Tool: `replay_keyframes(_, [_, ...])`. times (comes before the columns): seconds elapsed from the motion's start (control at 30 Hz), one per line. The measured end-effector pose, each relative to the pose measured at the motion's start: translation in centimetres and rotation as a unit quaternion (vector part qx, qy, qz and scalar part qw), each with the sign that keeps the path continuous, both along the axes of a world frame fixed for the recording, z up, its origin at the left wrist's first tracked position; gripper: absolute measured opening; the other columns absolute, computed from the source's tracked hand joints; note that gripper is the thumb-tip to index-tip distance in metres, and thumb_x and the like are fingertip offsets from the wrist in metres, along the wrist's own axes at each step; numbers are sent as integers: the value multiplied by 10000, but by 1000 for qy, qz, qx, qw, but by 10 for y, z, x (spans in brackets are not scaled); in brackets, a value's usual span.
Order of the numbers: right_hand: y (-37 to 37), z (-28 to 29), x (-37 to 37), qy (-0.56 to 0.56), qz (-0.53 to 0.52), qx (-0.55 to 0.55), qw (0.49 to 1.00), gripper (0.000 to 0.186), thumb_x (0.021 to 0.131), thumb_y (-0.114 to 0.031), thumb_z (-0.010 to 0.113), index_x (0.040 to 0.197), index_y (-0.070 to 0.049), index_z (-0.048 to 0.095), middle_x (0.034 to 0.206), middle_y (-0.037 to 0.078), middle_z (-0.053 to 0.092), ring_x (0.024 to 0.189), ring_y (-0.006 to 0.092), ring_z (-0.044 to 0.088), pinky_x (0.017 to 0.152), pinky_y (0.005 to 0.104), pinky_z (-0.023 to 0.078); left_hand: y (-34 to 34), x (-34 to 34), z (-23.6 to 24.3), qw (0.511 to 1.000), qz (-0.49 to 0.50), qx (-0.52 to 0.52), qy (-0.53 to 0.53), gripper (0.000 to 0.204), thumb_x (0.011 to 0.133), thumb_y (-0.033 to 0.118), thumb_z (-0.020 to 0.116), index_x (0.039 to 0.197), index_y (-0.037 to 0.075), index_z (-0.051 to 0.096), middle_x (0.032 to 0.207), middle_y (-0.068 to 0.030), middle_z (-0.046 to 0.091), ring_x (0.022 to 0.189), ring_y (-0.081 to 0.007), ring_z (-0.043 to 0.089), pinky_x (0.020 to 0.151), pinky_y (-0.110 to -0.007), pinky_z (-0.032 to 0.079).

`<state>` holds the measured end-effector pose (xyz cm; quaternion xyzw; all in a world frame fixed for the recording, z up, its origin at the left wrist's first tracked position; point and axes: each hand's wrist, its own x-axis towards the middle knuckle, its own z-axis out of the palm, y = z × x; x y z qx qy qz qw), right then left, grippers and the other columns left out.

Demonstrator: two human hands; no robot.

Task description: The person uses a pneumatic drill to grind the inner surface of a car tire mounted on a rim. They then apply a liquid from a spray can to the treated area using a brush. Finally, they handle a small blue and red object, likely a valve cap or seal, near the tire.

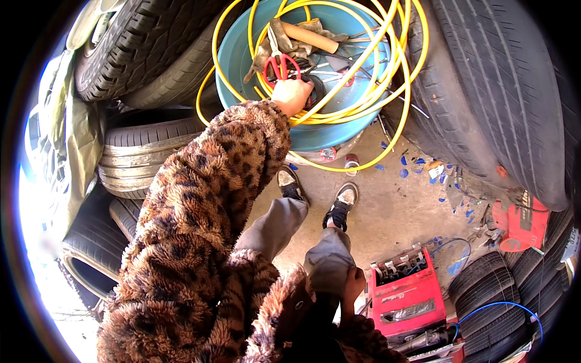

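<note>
Big tyres (pixel 502 91) wall in a blue tub (pixel 239 54) ringed with yellow hose (pixel 399 78) – kept within reach. Inside, the left hand (pixel 292 95) is curled onto something dark beside red-handled scissors (pixel 279 63). The right hand (pixel 353 285) rests by the thigh – fingers folded, holding nothing visible.

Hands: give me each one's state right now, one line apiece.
Left hand: reaching into the blue tub, closed on something dark; what, cannot be told.
Right hand: by the knee, grip unclear.

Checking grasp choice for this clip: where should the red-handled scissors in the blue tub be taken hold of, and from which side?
Probably by the red loop handles, coming from above on the near side, beside the left hand. The loops lie exposed facing the person, while the blades point away toward the rags and wooden handle, ringed by yellow hose.
</note>
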<state>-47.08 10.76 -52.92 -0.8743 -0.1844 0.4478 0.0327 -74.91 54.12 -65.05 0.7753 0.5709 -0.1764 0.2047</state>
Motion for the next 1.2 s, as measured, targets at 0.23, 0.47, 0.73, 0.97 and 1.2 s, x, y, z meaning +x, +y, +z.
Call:
replay_keyframes(0.23, [-7, -2, 10, 23, 2, 21, 1000, 352, 948, -276, 540, 979, 50, 669, 840, 204, 682, 764, 296, 636, 733, 405, 495, 15, 1, 9, 998, 7, -54, 11, 182, 822, 200, 627, 963, 107, 693, 904, -148, 707, 875, -336, 697, 746, -459, 553])
replay_keyframes(0.47, [-48, 37, 24, 151, 5, 12, 989, 374, 968, -296, 513, 1079, 29, 660, 927, 224, 697, 889, 383, 665, 800, 433, 500, -6, -13, 93, 937, 249, 133, -205, 256, 830, 347, 707, 903, 106, 659, 761, -127, 664, 736, -314, 663, 659, -409, 498])
replay_keyframes(0.73, [90, 194, 29, 259, -46, 295, 919, 203, 984, -159, 585, 1042, 21, 660, 727, 51, 666, 648, 118, 621, 590, 263, 496, -90, 41, 383, 851, -64, 328, -405, 252, 705, -40, 748, 935, 4, 656, 813, -134, 662, 660, -277, 646, 592, -336, 521])
replay_keyframes(0.97, [215, 412, -23, 370, -109, 525, 758, 271, 1015, -202, 543, 1201, -6, 573, 851, 40, 636, 632, 63, 526, 566, 200, 434, -123, 98, 520, 727, -181, 269, -606, 302, 677, -96, 738, 960, -27, 658, 918, -183, 698, 858, -337, 705, 753, -370, 571])
replay_keyframes(1.2, [100, 482, -22, 23, -168, 626, 761, 181, 944, -134, 658, 1037, 20, 639, 830, 29, 672, 737, 78, 598, 664, 236, 501, -222, 141, 581, 673, 40, -125, -728, 245, 966, 2, 529, 1210, -10, 555, 1110, -123, 664, 974, -168, 640, 832, -304, 520])
